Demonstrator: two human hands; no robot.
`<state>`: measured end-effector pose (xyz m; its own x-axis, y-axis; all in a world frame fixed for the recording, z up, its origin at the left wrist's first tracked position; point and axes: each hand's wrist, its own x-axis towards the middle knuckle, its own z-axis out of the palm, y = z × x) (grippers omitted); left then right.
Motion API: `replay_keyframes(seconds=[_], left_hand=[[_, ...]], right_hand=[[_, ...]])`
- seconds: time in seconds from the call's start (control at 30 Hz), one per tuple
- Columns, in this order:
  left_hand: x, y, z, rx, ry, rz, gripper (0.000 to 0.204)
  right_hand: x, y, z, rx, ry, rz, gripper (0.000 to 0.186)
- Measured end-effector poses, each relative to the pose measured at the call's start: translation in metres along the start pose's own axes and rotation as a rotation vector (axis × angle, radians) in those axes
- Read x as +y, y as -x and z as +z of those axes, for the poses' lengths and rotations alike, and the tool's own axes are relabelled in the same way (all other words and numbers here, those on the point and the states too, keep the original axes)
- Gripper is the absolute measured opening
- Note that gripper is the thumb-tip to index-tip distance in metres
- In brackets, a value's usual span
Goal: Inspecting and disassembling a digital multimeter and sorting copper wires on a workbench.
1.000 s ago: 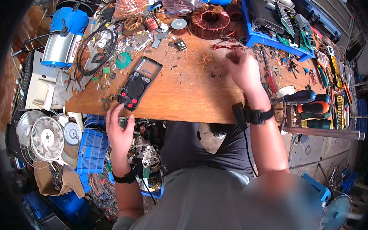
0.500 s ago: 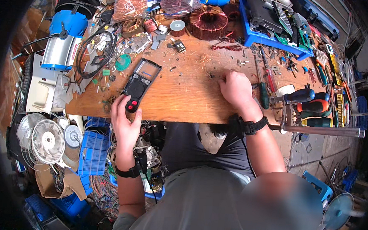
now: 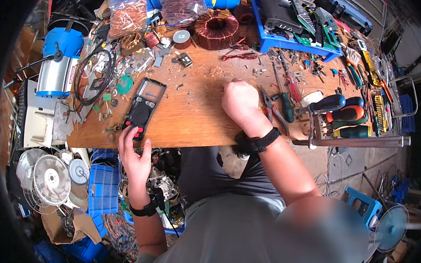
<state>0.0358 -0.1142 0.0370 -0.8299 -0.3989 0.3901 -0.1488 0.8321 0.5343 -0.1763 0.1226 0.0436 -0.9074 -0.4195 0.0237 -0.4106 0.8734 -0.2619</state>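
My left hand [image 3: 135,158] is open at the front edge of the wooden bench [image 3: 181,129], its fingertips at the lower end of a black handheld meter casing [image 3: 142,112] with red sockets and a window at the top. My right hand [image 3: 239,104] rests on the bench right of the casing, fingers curled; what they hold, if anything, is hidden. Right beside it lie pliers [image 3: 273,111] and a dark green-handled screwdriver [image 3: 286,106].
At the back stand bags of copper wire [image 3: 128,15], a wound copper ring [image 3: 215,35] and a blue tray of electronics [image 3: 300,49]. Screwdrivers [image 3: 330,102] stand at the right. A blue-silver machine [image 3: 57,69] is at the left, a white fan [image 3: 52,178] below it.
The camera's view has shifted. My right hand has moved down and left from near the back wires, its curled fingers now left of the pliers. My left hand stays at the casing's lower end.
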Motion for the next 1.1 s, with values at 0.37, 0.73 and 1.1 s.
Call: replay_keyframes(seconds=[0.37,0.73,1.1], left_hand=[[-0.007,0.004,0.004,0.005,-0.015,-0.001,0.042],[-0.013,0.004,0.008,0.014,-0.026,-0.02,0.042],[-0.017,0.004,0.01,0.026,-0.029,0.014,0.042]], right_hand=[[0.005,-0.005,0.01,0.083,-0.098,0.047,0.018],[0.025,-0.007,0.008,0.168,-0.161,0.005,0.015],[0.017,-0.015,-0.032,0.077,-0.126,-0.039,0.043]])
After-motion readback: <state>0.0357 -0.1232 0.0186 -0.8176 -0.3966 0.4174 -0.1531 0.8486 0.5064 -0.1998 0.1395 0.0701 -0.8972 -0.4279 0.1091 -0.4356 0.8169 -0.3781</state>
